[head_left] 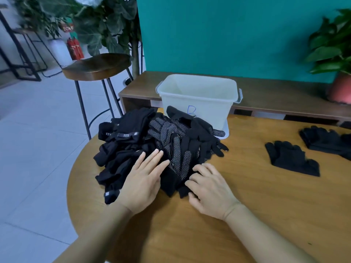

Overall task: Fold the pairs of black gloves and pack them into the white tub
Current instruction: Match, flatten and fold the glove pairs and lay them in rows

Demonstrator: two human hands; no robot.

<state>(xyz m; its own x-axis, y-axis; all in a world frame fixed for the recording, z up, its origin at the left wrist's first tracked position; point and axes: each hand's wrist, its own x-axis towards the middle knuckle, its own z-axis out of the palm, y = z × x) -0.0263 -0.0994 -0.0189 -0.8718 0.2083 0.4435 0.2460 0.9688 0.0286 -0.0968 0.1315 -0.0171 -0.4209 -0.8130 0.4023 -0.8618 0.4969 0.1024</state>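
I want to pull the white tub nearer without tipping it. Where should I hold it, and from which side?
Probably by the two lugs at its rim, left handle and right handle, one hand from each end. The white tub stands upright and open, and the pile of black gloves lies right before its near wall, so a frontal reach is blocked.

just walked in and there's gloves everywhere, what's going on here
A person has both hands on a pile of black gloves on a round wooden table. The left hand lies flat on the pile, fingers straight. The right hand curls its fingers at the cuff of a dotted glove at the pile's near edge; whether it has pinched it is unclear. The white tub stands behind the pile, with no gloves showing inside. A few loose gloves lie flat to the right.
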